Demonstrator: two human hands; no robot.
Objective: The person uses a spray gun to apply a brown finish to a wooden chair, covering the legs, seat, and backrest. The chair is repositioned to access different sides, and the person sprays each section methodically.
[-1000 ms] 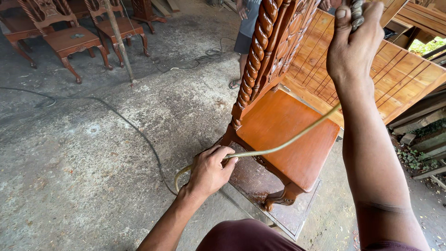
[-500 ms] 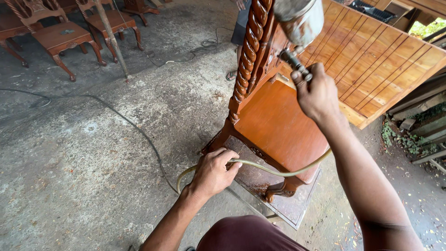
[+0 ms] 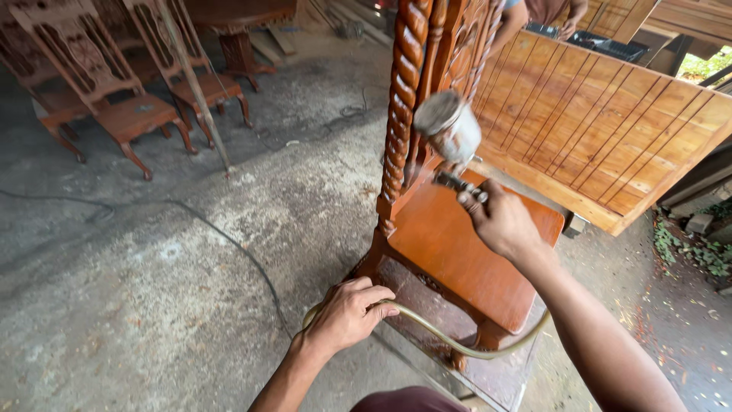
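Since the earlier frames: right hand lowered from above the chair back to seat height; spray gun now level with the twisted post; left hand little changed beside the seat's front corner.

Item 1. Spray gun, metal cup tilted up and left, body running down and right into the right hand. Fingers wrapped tight round the grip; whether one presses the trigger cannot be told. The cup sits just beside the twisted post and overlaps the carved back, nozzle end toward the wood.

Item 2. Hose, pale green, long axis running from the left hand, under the seat edge, in a loop up toward the right forearm. Left-hand fingers curled shut round it, thumb on top.

Item 3. Chair, reddish-brown, flat seat, tall carved back with an upright spiral post. It stands between the two hands; the right hand is nearer the back, the left nearer the front leg. The post lies up and left of the right-hand fingers, its long axis vertical.

Item 4. Slatted wooden panel, leaning at right behind the chair.

Item 5. Further carved chairs, far left, well apart on the concrete floor.

Item 6. Another person, partly visible at the top edge beyond the panel.
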